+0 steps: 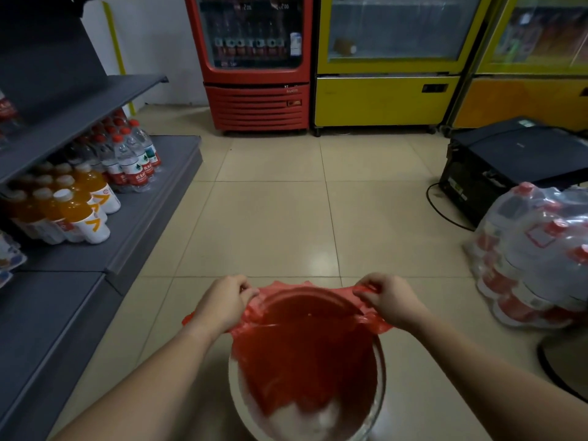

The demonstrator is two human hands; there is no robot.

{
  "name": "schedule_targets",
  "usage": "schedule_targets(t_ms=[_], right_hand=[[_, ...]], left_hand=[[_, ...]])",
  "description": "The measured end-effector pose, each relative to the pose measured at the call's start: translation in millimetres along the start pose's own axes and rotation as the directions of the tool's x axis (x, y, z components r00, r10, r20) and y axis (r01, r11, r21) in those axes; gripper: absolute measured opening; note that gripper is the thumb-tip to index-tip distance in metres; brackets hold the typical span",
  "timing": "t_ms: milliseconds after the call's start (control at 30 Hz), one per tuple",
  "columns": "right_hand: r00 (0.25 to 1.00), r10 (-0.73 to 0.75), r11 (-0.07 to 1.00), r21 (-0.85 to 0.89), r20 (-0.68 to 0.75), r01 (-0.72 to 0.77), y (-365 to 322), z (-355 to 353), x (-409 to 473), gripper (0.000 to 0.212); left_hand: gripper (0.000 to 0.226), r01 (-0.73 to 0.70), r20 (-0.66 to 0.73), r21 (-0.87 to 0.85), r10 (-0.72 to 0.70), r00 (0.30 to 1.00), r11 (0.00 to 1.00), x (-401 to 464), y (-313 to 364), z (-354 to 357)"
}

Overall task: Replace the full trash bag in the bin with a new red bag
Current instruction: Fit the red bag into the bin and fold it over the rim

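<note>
Both hands out over bin. Left hand (222,302) pinching far-left edge of red bag (305,351), fingers clamped on plastic. Right hand (389,299) gripping far-right edge same way. Bag mouth stretched wide between them, far rim pulled taut, body of bag sunk inside white bin (251,418) on tiled floor (270,218). Near rim of bin bare. Shelf with orange drink bottles (76,208) at left; shrink-wrapped water pack (537,259) at right, well apart.

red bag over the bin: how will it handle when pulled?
Likely floppy and light: the red bag is thin, crinkled film, stretched between left hand and right hand. It may slip off the bin rim, since its near edge looks uncovered.
</note>
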State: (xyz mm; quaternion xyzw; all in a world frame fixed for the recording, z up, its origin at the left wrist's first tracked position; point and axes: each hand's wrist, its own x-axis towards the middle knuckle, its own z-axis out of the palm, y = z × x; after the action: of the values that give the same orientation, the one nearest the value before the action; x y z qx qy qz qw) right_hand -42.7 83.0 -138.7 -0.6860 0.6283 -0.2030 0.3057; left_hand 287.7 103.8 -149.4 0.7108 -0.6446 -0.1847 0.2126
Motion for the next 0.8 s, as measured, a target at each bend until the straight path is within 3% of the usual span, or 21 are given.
schedule_targets(t_ms=[400,500,567,633,667,733,800], right_hand=[[0.991,0.131,0.988,0.081,-0.005,-0.13,29.5,27.0,29.7,0.005],[0.993,0.119,0.982,0.152,-0.019,-0.115,31.2,24.1,24.5,0.033],[0.995,0.043,0.984,0.175,-0.084,-0.028,32.4,15.6,13.7,0.055],[0.959,-0.166,0.986,-0.016,-0.23,0.167,37.5,4.7,0.2,0.058],[0.909,-0.32,0.944,-0.166,-0.266,0.284,38.9,0.0,-7.2,0.049],[0.798,-0.574,0.788,-0.386,-0.182,0.479,37.9,-7.7,-22.6,0.025],[0.818,-0.575,0.754,-0.399,-0.018,0.522,34.9,-10.4,-35.3,0.032]], left_hand=[[0.028,0.127,0.055,-0.21,-0.118,0.992,0.969,21.9,-28.0,33.1],[0.014,0.107,0.003,-0.244,-0.11,0.994,0.964,15.3,-27.1,29.4],[0.021,0.017,-0.075,-0.251,-0.037,0.996,0.968,7.2,-29.2,20.9],[0.025,-0.117,-0.123,-0.224,0.091,0.988,0.968,-3.7,-33.9,10.2],[0.023,-0.159,-0.105,-0.253,0.136,0.985,0.954,-9.0,-36.9,6.1],[0.022,-0.127,0.016,-0.402,0.146,0.989,0.907,-21.4,-42.4,-0.5],[0.023,-0.105,0.126,-0.452,0.181,0.975,0.886,-34.0,-46.8,-5.4]])
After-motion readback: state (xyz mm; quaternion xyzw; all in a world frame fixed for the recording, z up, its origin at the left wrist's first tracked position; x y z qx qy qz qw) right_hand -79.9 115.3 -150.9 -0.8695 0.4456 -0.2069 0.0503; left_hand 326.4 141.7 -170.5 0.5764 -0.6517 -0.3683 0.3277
